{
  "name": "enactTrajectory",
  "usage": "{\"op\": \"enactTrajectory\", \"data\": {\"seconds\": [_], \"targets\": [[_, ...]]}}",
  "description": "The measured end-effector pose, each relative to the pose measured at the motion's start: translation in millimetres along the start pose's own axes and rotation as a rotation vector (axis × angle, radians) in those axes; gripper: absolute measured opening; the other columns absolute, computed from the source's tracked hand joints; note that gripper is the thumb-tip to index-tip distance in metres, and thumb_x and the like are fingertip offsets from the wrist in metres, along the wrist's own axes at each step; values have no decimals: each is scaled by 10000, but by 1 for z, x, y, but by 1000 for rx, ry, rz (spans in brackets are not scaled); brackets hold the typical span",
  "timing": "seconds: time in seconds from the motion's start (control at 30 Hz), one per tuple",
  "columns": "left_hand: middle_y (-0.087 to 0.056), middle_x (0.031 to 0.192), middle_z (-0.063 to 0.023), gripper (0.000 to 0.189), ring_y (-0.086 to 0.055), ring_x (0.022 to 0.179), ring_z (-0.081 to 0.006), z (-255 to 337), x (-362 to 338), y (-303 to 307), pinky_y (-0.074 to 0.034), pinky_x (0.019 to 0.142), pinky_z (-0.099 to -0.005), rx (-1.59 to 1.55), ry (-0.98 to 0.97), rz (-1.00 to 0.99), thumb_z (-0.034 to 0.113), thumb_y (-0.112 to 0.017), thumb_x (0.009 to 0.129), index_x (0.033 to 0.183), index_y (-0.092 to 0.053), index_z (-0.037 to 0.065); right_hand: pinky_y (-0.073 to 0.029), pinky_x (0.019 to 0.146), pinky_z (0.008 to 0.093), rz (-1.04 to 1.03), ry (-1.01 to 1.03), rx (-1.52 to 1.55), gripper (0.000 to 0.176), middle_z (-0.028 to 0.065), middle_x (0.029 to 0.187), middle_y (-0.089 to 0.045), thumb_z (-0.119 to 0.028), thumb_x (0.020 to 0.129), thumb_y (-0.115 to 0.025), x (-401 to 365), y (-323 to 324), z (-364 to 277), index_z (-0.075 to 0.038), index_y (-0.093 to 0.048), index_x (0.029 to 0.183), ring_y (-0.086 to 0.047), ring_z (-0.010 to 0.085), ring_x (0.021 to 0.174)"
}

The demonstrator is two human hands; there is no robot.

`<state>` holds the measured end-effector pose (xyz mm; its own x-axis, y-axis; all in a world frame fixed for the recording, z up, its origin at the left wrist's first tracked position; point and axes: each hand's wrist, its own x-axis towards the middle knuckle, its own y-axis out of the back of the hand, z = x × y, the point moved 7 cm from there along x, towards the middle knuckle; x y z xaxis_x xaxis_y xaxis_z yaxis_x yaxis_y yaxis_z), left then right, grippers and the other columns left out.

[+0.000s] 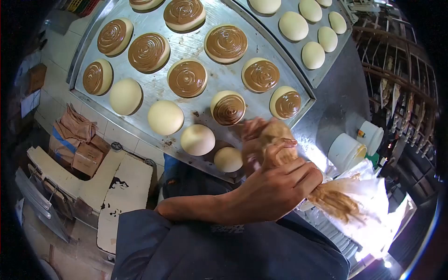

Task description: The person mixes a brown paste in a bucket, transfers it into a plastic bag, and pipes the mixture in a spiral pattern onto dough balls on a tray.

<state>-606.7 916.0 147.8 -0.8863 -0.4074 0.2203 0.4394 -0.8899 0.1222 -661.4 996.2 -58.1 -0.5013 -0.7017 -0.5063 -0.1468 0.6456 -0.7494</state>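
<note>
A piping bag [339,201], smeared brown inside its clear tail, is gripped in my left hand [275,184], which closes around its upper part. My right hand [253,140], blurred by motion, wraps the lower part, and the tip is hidden. Both hands are over the near right edge of a metal baking tray [186,116]. Nearest them are a pale dough round [228,159] and a round with a brown cream spiral [228,108]. More cream-topped rounds [187,78] lie farther up the tray. Plain rounds [165,117] line its near left side.
A second tray [303,46] of plain dough rounds adjoins at the upper right. White buckets [345,151] stand at right, beside bright plastic [373,205]. A worn cream-coloured bench [126,191] and cardboard boxes [86,158] are at left. A rack [401,70] stands far right.
</note>
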Motion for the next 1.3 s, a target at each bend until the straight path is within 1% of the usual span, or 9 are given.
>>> {"op": "enactTrajectory", "data": {"seconds": [0.1, 0.3, 0.43, 0.53, 0.73, 0.93, 1.03, 1.2, 1.3], "targets": [[-563, 899, -39, 260, -592, 910, -195, 0, 1, -5, -228, 1039, -488, 23, -34, 59, 94, -648, 697, 938, -553, 79, -492, 665, 334, 52, 386, -455, 208, 93, 775, -577, -234, 946, -501, 21, -51, -31, -40, -554, 895, -573, 198, 723], [-576, 891, -74, 206, -601, 915, -217, -2, 0, 3, -326, 999, -455, 30, 22, 7, 103, -629, 730, 920, -561, 62, -461, 627, 364, -186, 422, -1718, 244, 99, 759, -554, -296, 899, -561, 3, -100, 0, -61, -522, 849, -533, 220, 680], [-580, 896, -114, 196, -602, 927, -256, 28, 3, -20, -395, 968, -443, -62, -164, 72, 128, -612, 757, 925, -561, 40, -527, 755, 415, -286, 580, -1122, 312, 100, 740, -550, -333, 972, -516, -9, -70, -43, -32, -479, 900, -558, 207, 669], [-587, 935, -145, 202, -609, 903, -277, 47, 23, -40, -450, 909, -434, 118, -377, 213, 143, -607, 780, 932, -551, 22, -537, 817, 474, 114, 736, -539, 256, 105, 709, -557, -260, 1012, -442, -38, -56, -81, -26, -480, 915, -588, 218, 677], [-564, 743, -92, 207, -598, 703, -237, 15, 30, -112, -467, 676, -343, -103, -354, 145, 192, -607, 781, 880, -529, 28, -537, 747, 408, 402, 671, -865, 368, 71, 559, -504, -296, 1016, -423, -62, -21, -100, -61, -497, 742, -553, 187, 567], [-580, 879, -113, 240, -592, 811, -224, 19, 23, -131, -465, 784, -341, 137, -257, -28, 193, -616, 769, 893, -537, 4, -470, 592, 327, 378, 684, -692, 470, 47, 414, -408, -323, 1018, -413, -56, 19, -84, -118, -449, 597, -416, 166, 386], [-589, 933, -115, 273, -589, 873, -233, 20, 16, -138, -427, 920, -405, 96, -220, -50, 180, -623, 785, 963, -520, 1, -465, 583, 316, 225, 805, -518, 460, 33, 402, -398, -347, 1022, -396, -49, 28, -81, -117, -471, 631, -405, 156, 372], [-581, 932, -108, 292, -589, 864, -233, 24, 11, -137, -374, 989, -473, 16, -211, -27, 164, -634, 798, 1004, -487, 17, -455, 573, 340, 31, 984, -478, 496, 36, 527, -506, -417, 987, -452, -59, 27, -85, -20, -456, 1284, -448, 176, 455], [-576, 922, -103, 269, -591, 865, -228, 21, 12, -140, -366, 1005, -475, 26, -195, -11, 155, -618, 807, 998, -485, 21, -450, 567, 306, 30, 877, -415, 419, 18, 453, -413, -429, 1017, -314, -56, 21, -72, -73, -535, 1036, -406, 148, 409]]}}
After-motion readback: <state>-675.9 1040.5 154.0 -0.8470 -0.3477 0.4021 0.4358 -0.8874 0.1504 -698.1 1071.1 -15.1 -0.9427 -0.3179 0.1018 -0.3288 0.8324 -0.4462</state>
